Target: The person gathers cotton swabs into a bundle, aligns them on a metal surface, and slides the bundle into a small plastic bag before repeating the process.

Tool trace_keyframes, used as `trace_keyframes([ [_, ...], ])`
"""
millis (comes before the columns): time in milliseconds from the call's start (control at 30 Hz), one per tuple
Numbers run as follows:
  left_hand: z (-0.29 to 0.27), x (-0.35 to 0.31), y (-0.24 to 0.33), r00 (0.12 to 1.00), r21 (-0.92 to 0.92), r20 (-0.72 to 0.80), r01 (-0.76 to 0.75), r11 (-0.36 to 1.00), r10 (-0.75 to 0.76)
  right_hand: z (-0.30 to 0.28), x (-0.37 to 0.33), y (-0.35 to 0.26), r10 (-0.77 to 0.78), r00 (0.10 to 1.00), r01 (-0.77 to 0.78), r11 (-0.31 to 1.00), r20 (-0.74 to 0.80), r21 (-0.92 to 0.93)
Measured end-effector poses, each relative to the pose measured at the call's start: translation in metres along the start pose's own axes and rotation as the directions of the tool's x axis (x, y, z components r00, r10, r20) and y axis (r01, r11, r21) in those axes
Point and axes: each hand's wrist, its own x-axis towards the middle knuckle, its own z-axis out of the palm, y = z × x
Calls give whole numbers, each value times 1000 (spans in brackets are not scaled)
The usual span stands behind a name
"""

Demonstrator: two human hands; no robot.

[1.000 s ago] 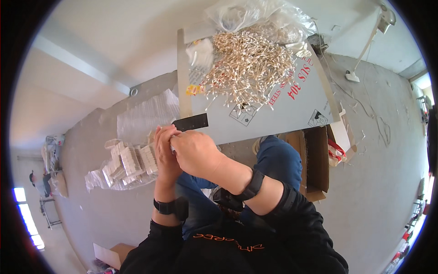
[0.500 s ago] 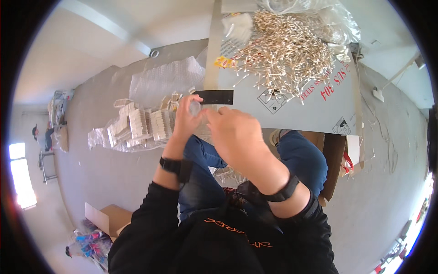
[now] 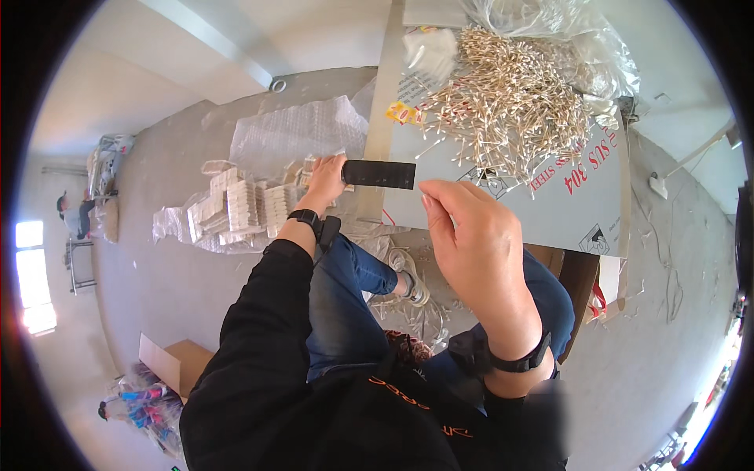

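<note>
My left hand (image 3: 327, 182) is past the table's left edge, by the left end of a flat black rectangular bar (image 3: 379, 174). Its fingers are curled away and mostly hidden, so whether it grips the bar or anything else does not show. My right hand (image 3: 477, 235) hovers over the table's near edge, right of the bar; thumb and forefinger tips stand slightly apart, nothing visible between them. A large loose heap of cotton swabs (image 3: 514, 106) covers the table's far part. Beyond my left hand, white packs (image 3: 245, 210) are stacked in rows on clear plastic.
The grey-topped table (image 3: 577, 216) carries a yellow packet (image 3: 404, 113), small clear bags (image 3: 430, 53) and a big clear plastic bag (image 3: 601, 59). Bubble wrap (image 3: 302, 133) lies on the floor behind the packs. An open carton (image 3: 188, 365) stands at lower left; another person (image 3: 75, 213) is far left.
My hands, earlier close together with a round clear thing at the left one, have parted. The right moved right and nearer; the left turned, and the clear thing no longer shows. The view shifted slightly.
</note>
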Motion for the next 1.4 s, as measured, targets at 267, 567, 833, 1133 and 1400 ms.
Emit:
trace_keyframes([
  [267, -11, 7, 20, 981, 120, 9, -192, 974, 192, 0, 0, 0, 15, 1000, -15, 1000, -6, 8],
  [567, -28, 6, 36, 939, 286, 51, -340, 896, 340, 9, -7, 4, -50, 996, 53, 997, 67, -49],
  [833, -18, 21, 76, 930, 299, 168, -363, 883, 325, 29, -11, 6, -138, 985, 142, 989, 105, -29],
  [1133, -23, 8, 73, 950, 183, 120, -306, 934, 288, 30, -12, 7, -189, 976, 192, 981, 109, -26],
  [1400, -44, 8, 80, 933, -215, 313, -113, 970, 178, 37, -17, 12, -206, 972, 212, 977, 116, -36],
])
